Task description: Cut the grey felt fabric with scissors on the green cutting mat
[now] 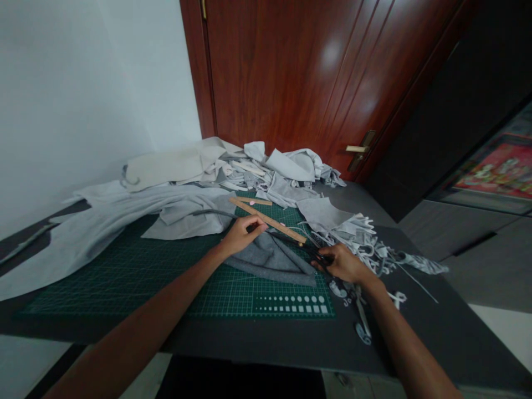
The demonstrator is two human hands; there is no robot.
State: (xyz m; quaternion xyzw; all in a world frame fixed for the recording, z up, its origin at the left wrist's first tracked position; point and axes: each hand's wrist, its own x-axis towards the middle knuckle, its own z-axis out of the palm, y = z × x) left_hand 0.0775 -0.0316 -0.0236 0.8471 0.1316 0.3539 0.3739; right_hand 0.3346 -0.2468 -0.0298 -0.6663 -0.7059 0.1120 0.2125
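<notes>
My right hand is wrapped round the handles of black scissors, whose blades point left toward my other hand. With fingers pinched, my left hand holds grey fabric; a narrow dark grey strip trails from it to the left. Below the scissors, a folded dark grey piece of cloth lies on the green cutting mat. The exact spot where blades and fabric meet is too small to make out. A wooden ruler lies slanted just behind both hands.
Light grey cloth spreads over the mat's left side. A heap of fabric pieces lines the back by the wooden door. Scraps lie to the right. Another pair of scissors rests near my right forearm on the dark table.
</notes>
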